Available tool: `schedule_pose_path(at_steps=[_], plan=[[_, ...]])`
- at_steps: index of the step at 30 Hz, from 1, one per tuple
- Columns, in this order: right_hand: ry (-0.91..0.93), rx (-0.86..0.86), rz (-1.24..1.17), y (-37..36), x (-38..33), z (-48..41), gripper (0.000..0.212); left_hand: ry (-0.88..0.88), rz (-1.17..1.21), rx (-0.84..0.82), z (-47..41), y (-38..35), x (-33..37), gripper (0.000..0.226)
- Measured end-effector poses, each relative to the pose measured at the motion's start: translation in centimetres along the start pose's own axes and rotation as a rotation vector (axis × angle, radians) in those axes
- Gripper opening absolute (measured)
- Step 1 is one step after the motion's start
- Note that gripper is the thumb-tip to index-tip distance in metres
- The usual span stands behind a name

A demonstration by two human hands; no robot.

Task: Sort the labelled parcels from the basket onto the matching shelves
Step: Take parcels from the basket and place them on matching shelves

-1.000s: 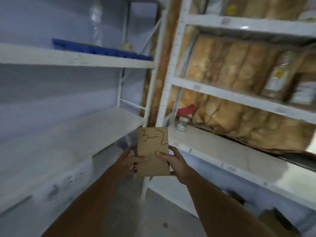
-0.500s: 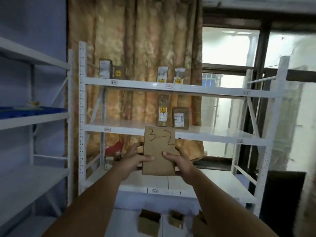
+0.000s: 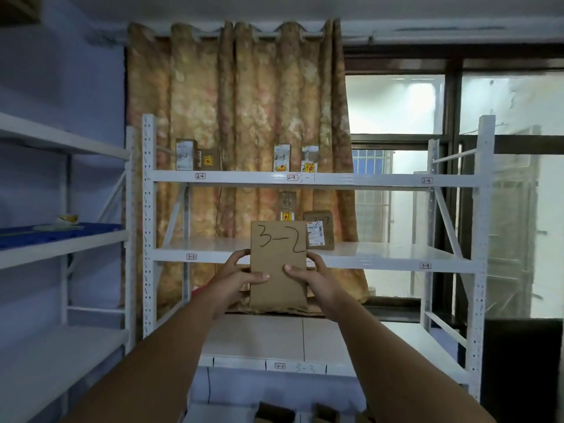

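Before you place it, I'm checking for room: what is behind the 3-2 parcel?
Behind the 3-2 parcel: the middle shelf, with a yellow-labelled parcel and a brown parcel standing on it, both partly covered. The shelf's front edge there is hidden.

Perhaps seven parcels [image 3: 278,288], two hands [image 3: 235,280] [image 3: 319,282], two shelf racks [image 3: 366,179] [image 3: 61,250].

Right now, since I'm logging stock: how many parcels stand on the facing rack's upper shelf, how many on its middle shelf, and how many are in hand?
Upper shelf parcels: 4
Middle shelf parcels: 2
Parcel marked 3-2, held by left hand and right hand: 1
Total: 7
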State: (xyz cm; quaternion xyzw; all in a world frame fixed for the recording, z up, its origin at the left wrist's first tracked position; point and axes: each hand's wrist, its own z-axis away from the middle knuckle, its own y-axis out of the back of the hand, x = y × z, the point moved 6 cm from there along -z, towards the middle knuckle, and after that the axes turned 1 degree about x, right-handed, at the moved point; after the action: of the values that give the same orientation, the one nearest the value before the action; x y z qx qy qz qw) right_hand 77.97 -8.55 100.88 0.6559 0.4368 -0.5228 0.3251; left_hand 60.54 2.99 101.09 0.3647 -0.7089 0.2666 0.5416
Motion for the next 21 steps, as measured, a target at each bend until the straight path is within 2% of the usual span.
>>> schedule_pose_path(at_steps=[4, 8, 11, 16, 21], plan=[[0.016, -0.035, 0.001, -1.7, 0.2, -1.8, 0.078, -0.016, 0.064, 0.054, -0.4, 2.0, -0.2, 0.071], [-0.021, -0.101, -0.044, -4.5, 1.3, -4.0, 0.073, -0.053, 0.128, 0.114, -0.9, 4.7, -1.1, 0.062], [-0.021, -0.135, -0.021, -6.8, 2.5, -6.4, 0.075, -0.049, 0.118, 0.146, -2.2, 7.6, -2.5, 0.078], [0.005, -0.132, 0.015, -11.2, 4.9, -12.7, 0.056, -0.086, 0.097, 0.202, -7.4, 13.2, -4.4, 0.088], [0.095, -0.094, -0.005, -16.1, 6.7, -21.3, 0.057, -0.142, -0.005, 0.257, -14.1, 19.5, -5.4, 0.066]])
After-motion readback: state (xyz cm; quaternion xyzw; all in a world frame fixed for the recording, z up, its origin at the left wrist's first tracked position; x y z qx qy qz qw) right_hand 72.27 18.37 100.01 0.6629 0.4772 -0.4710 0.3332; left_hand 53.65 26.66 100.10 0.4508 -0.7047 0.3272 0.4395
